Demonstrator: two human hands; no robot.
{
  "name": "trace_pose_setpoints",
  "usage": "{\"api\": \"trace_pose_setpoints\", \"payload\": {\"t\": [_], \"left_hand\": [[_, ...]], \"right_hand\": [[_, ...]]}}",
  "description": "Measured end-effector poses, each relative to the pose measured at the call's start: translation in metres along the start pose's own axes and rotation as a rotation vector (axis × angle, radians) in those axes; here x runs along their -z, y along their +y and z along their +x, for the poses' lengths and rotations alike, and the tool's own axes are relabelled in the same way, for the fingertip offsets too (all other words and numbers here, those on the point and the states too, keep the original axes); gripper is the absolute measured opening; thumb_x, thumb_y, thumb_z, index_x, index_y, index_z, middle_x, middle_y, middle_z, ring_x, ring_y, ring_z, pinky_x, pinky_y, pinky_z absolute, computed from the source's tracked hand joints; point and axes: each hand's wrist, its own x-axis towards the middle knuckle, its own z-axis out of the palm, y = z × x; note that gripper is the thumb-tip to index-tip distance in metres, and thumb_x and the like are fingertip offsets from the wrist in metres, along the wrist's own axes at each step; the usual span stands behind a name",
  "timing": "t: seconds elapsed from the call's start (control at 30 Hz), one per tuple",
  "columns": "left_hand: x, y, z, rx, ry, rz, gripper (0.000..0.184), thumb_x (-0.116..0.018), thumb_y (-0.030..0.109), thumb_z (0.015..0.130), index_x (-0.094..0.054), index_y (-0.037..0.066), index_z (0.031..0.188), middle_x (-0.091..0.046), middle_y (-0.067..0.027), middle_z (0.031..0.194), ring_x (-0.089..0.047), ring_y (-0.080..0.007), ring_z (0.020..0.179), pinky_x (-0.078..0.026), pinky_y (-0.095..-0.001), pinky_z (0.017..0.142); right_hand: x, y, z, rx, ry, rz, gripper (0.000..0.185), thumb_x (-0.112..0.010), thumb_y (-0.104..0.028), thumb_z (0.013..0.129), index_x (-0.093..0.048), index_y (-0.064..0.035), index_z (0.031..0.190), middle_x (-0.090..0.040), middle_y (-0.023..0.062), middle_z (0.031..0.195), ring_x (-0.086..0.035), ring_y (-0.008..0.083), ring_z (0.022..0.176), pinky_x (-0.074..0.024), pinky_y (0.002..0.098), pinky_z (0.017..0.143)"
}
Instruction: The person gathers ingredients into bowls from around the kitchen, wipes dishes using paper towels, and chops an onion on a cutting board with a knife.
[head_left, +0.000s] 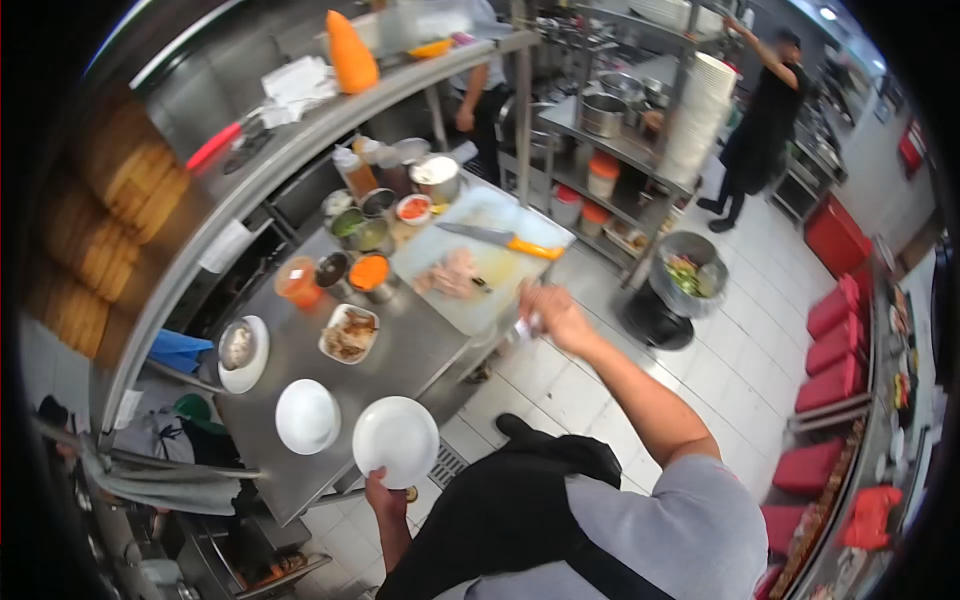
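My left hand grips the rim of a round white plate, held at the table's front edge. My right hand is out past the corner of a cutting board. Its fingers are curled and blurred, with a small whitish thing at them that I cannot make out. On the board lie pale pieces of meat and a knife with a yellow handle. Nearest the plate stand a white bowl and a square white dish of browned food.
Metal containers, one with chopped orange food, and squeeze bottles crowd the back of the steel table. A lined waste bin stands on the floor to the right. A co-worker reaches toward a shelf with stacked white containers.
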Motion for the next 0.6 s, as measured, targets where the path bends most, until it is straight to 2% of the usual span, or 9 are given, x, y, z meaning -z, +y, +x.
{"api": "trace_pose_setpoints", "payload": {"t": [0.07, 0.1, 0.27, 0.37, 0.4, 0.43, 0.5, 0.57, 0.6], "left_hand": [[0.000, 0.000, 0.000, 0.014, 0.007, 0.019, 0.056, -0.054, 0.011, 0.081, -0.046, 0.001, 0.135, -0.054, -0.0155, 0.131, -0.053, -0.0352, 0.124, -0.044, -0.0519, 0.106], [0.001, -0.002, 0.002, 0.022, 0.009, 0.028, 0.056, -0.054, 0.012, 0.081, -0.045, 0.001, 0.135, -0.054, -0.0155, 0.131, -0.053, -0.0355, 0.125, -0.043, -0.0522, 0.106], [0.000, 0.000, 0.027, 0.031, 0.006, 0.052, 0.056, -0.054, 0.011, 0.082, -0.044, -0.001, 0.136, -0.054, -0.0163, 0.132, -0.052, -0.0356, 0.126, -0.044, -0.0522, 0.106], [-0.014, -0.002, 0.045, -0.009, 0.043, 0.036, 0.054, -0.055, 0.011, 0.082, -0.046, -0.001, 0.134, -0.054, -0.0164, 0.131, -0.053, -0.0334, 0.126, -0.044, -0.0511, 0.106], [-0.005, -0.007, 0.059, -0.037, -0.005, 0.040, 0.053, -0.054, 0.011, 0.084, -0.046, -0.001, 0.135, -0.053, -0.0162, 0.134, -0.053, -0.0317, 0.126, -0.044, -0.0486, 0.107], [0.001, -0.007, 0.072, -0.065, -0.058, 0.048, 0.052, -0.054, 0.011, 0.085, -0.045, -0.001, 0.135, -0.052, -0.0159, 0.136, -0.053, -0.0301, 0.127, -0.043, -0.0460, 0.109], [-0.026, 0.000, 0.074, -0.084, 0.026, 0.065, 0.050, -0.055, 0.011, 0.085, -0.047, -0.001, 0.133, -0.054, -0.0149, 0.134, -0.054, -0.0294, 0.125, -0.044, -0.0456, 0.107], [-0.034, -0.001, 0.088, -0.106, 0.005, 0.043, 0.048, -0.055, 0.009, 0.085, -0.048, -0.002, 0.132, -0.055, -0.0154, 0.130, -0.057, -0.0305, 0.120, -0.048, -0.0468, 0.103], [-0.033, 0.001, 0.092, -0.118, 0.000, 0.038, 0.047, -0.055, 0.009, 0.086, -0.048, -0.003, 0.131, -0.056, -0.0156, 0.128, -0.058, -0.0310, 0.118, -0.049, -0.0475, 0.100]], "right_hand": [[0.051, -0.014, -0.007, 0.093, 0.221, -0.007, 0.037, -0.057, -0.035, 0.101, -0.068, -0.0057, 0.081, -0.053, -0.0030, 0.066, -0.046, 0.0081, 0.058, -0.0377, 0.0272, 0.056], [0.062, -0.050, -0.019, 0.269, 0.371, -0.144, 0.035, -0.058, -0.035, 0.100, -0.066, -0.0063, 0.082, -0.051, -0.0043, 0.068, -0.042, 0.0064, 0.061, -0.0341, 0.0253, 0.055], [0.144, -0.146, -0.070, 0.561, 0.846, -0.481, 0.022, -0.045, -0.025, 0.105, -0.059, -0.0082, 0.110, -0.051, -0.0022, 0.078, -0.045, 0.0050, 0.062, -0.0352, 0.0205, 0.053], [0.203, -0.166, -0.074, 0.860, 0.842, -0.596, 0.022, -0.043, -0.014, 0.104, -0.045, -0.0004, 0.121, -0.062, 0.0128, 0.093, -0.061, 0.0175, 0.071, -0.0523, 0.0294, 0.056], [0.235, -0.148, -0.074, 0.935, 0.930, -0.620, 0.022, -0.045, -0.013, 0.104, -0.045, 0.0009, 0.121, -0.065, 0.0151, 0.094, -0.064, 0.0205, 0.078, -0.0563, 0.0337, 0.061], [0.270, -0.130, -0.071, 0.977, 1.057, -0.534, 0.022, -0.050, -0.015, 0.104, -0.049, 0.0012, 0.119, -0.065, 0.0144, 0.091, -0.064, 0.0205, 0.079, -0.0558, 0.0299, 0.064], [0.317, -0.109, -0.064, 0.771, 1.353, -1.136, 0.038, -0.059, -0.027, 0.101, -0.051, 0.0039, 0.120, -0.065, 0.0130, 0.092, -0.063, 0.0214, 0.084, -0.0553, 0.0307, 0.076], [0.381, -0.075, -0.055, 0.309, 1.314, -1.073, 0.069, -0.064, -0.046, 0.095, -0.046, 0.0079, 0.134, -0.063, 0.0204, 0.115, -0.061, 0.0284, 0.110, -0.0465, 0.0370, 0.100], [0.439, -0.037, -0.049, 0.202, 1.205, -1.097, 0.079, -0.062, -0.052, 0.094, -0.041, 0.0079, 0.140, -0.055, 0.0237, 0.129, -0.051, 0.0312, 0.123, -0.0378, 0.0399, 0.107]]}}
